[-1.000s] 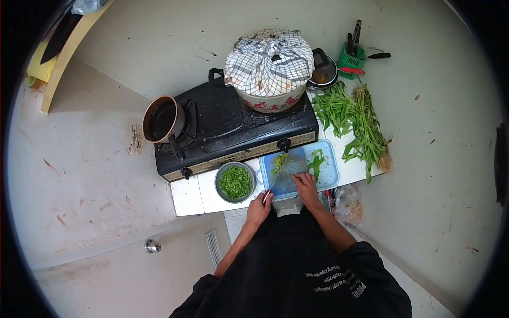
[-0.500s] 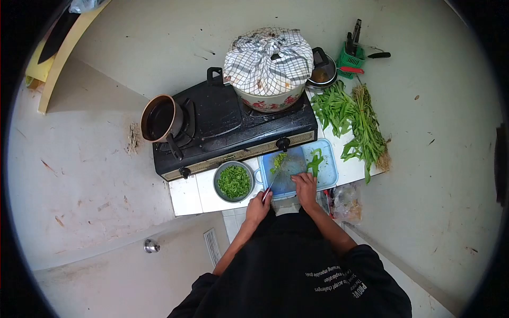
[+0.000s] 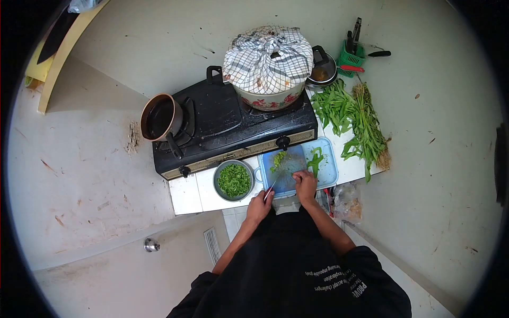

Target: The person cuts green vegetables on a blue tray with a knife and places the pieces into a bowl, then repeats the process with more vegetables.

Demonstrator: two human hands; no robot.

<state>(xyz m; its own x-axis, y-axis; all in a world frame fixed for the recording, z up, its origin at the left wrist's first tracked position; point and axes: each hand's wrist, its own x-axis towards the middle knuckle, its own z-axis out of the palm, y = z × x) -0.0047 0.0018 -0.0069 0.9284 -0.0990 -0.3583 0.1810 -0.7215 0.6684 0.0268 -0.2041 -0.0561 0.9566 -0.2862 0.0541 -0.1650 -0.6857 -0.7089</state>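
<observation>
My left hand (image 3: 259, 206) is closed round the red handle of a knife (image 3: 271, 187), whose blade points up over the blue cutting board (image 3: 289, 183). My right hand (image 3: 306, 188) is over the board's right part, fingers drawn together in a pinch; whatever may be between them is too small to make out. A small heap of chopped greens (image 3: 278, 160) lies near the knife tip. Right of it is an uncut green leaf (image 3: 315, 161) in the light blue tray (image 3: 332, 168). To the left stands a grey bowl (image 3: 216, 185) of chopped greens (image 3: 234, 180).
Behind the board is a black two-burner stove (image 3: 212, 124) with a saucepan (image 3: 161, 117) and a large cloth-covered pot (image 3: 269, 100). Bunches of leafy greens (image 3: 366, 124) lie on the white counter at right, by a green utensil basket (image 3: 351, 57). A plastic bag (image 3: 347, 204) hangs below.
My right hand's fingers have drawn up from the board, from spread to pinched together. The left hand and knife have hardly moved.
</observation>
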